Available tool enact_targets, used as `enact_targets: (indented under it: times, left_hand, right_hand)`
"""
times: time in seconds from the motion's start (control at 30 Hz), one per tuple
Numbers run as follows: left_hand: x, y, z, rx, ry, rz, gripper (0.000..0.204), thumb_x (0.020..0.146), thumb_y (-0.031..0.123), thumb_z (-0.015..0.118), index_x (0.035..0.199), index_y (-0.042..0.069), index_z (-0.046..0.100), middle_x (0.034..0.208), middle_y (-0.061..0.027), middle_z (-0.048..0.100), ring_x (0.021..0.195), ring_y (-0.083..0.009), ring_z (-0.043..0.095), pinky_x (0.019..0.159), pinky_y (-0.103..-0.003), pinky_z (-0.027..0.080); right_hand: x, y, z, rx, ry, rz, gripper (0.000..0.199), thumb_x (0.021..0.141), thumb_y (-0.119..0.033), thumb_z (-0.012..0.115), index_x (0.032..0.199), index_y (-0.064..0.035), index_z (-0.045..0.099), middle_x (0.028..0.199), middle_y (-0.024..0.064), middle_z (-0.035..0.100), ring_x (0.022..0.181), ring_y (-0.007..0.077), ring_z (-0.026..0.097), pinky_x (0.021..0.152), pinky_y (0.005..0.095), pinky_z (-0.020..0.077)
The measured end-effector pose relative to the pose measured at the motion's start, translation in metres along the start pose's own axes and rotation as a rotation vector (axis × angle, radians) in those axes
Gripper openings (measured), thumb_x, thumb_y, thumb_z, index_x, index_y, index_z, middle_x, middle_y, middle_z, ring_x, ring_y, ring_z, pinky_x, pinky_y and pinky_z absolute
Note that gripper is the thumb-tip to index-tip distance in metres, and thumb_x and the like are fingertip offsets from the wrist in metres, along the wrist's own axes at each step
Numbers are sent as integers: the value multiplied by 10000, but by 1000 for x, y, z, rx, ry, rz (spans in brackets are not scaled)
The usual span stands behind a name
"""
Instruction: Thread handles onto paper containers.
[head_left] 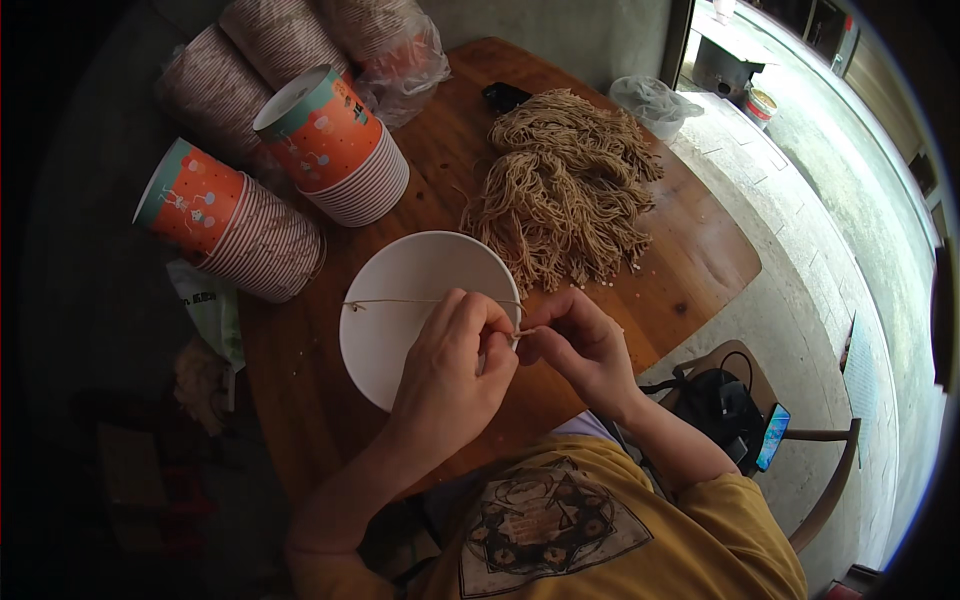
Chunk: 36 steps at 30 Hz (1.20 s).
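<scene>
A white paper bucket (pixel 385 270) stands on the wooden table with its mouth facing me. A thin tan cord (pixel 405 301) runs across its opening, with a small knot at the left rim. At the right rim, my left hand (pixel 450 375) is closed, fingertips pinching the cord close to the edge. My right hand (pixel 585 350) meets it there from the right, thumb and forefinger closed on the same end of cord. The fingers partly hide the exact shape of the cord between them. Beyond the bucket lies a big heap of tan cords (pixel 570 190).
Two stacks of orange-and-green paper buckets, one nearer (pixel 215 215) and one farther (pixel 335 150), stand at the left. Plastic-wrapped stacks (pixel 215 90) lean behind them. A clear plastic bag (pixel 655 105) sits at the far right corner. To the right, a chair holds a black bag (pixel 715 410) and a phone (pixel 773 437).
</scene>
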<state>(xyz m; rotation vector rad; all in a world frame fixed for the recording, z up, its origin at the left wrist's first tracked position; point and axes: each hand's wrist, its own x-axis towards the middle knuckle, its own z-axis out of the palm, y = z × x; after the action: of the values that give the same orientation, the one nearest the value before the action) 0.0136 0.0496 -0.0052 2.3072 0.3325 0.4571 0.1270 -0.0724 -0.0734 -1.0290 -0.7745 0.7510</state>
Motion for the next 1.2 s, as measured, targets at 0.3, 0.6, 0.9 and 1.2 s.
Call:
enact_targets:
  times: [0.3,0.6,0.9,1.2]
  left_hand:
    - [0,-4,-4,-136,-62,-62,127,840,34,589,916,18,489,872,-83,522,723,-186,559,598,-308,473]
    - [1,-1,-3,-216,-75,-73,121,854,5,573,933,17,481,853,-77,519,744,-160,566,612,-292,480]
    - [2,0,-4,-283,-68,-127,81,889,17,553,940,22,491,843,-48,556,712,-98,556,612,-255,464]
    - [3,-5,-6,-434,-76,-176,60,907,56,549,929,28,500,848,-7,533,726,-67,510,623,-222,444]
  right_hand:
    - [0,1,2,-102,-10,-88,176,900,-55,585,1038,11,498,912,45,607,841,98,625,762,243,510]
    - [2,2,2,-95,-9,-74,130,912,-55,579,997,12,507,890,46,603,815,94,618,744,243,514]
    - [2,7,1,-63,5,-74,98,935,-58,542,991,5,490,885,46,598,837,96,615,751,249,514]
    - [1,8,1,-61,-4,-86,101,944,-69,538,998,4,492,906,57,605,848,103,619,760,253,514]
